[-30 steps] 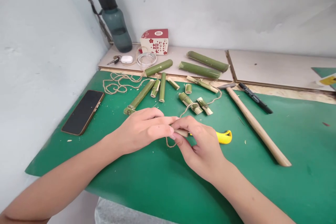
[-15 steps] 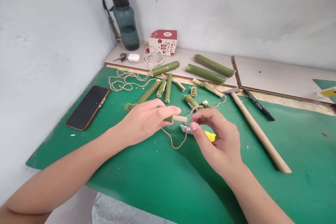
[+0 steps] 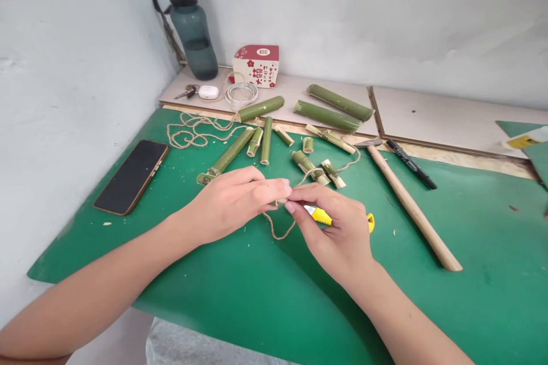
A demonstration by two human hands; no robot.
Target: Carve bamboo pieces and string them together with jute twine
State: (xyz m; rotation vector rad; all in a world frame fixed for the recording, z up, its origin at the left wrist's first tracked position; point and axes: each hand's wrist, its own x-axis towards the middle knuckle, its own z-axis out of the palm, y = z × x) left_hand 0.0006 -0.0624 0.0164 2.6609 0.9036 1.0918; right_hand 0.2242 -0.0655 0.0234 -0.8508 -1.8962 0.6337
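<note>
My left hand (image 3: 242, 199) is closed around a short bamboo piece, mostly hidden under the fingers. From it a pale peg (image 3: 281, 201) pokes out to the right. The fingertips of my right hand (image 3: 338, 228) pinch the peg's end, close against the left fingers. Behind and below my right hand lies a yellow utility knife (image 3: 321, 215), partly covered by the hand. A loop of twine (image 3: 280, 238) hangs below both hands and runs back toward the cut bamboo pieces (image 3: 309, 166).
A hammer (image 3: 415, 208) and a black marker (image 3: 411, 164) lie to the right. At left rests a phone (image 3: 132, 177). Along the back are bamboo lengths (image 3: 327, 116), a tape roll (image 3: 241, 93), a red-and-white box (image 3: 257, 67) and a bottle (image 3: 194, 40).
My right hand has moved left and its open fingers have closed on the peg's end. My left hand keeps its hold. The whole view has shifted slightly.
</note>
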